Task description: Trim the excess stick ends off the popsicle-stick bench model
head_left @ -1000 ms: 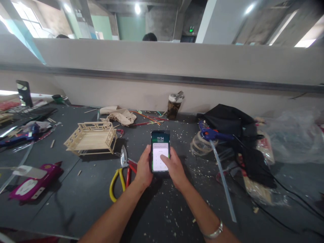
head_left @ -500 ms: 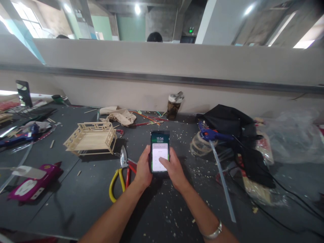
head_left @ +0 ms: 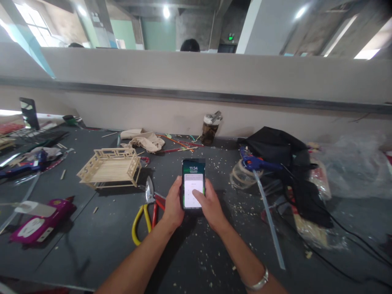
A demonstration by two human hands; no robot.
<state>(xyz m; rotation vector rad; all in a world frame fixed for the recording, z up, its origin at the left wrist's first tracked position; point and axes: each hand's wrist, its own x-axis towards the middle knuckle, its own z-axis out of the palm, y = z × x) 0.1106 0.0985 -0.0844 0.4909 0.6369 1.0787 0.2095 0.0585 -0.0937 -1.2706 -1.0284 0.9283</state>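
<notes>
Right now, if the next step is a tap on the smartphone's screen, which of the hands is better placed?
Probably the right hand: its thumb lies over the lit screen of the smartphone, while the left hand holds the smartphone's left edge.

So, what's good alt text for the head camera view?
A person's left hand holds a lit phone above a dark table, the right hand with its thumb over the screen. To the left are a wooden model and cutters; to the right, a blue glue gun.
</notes>
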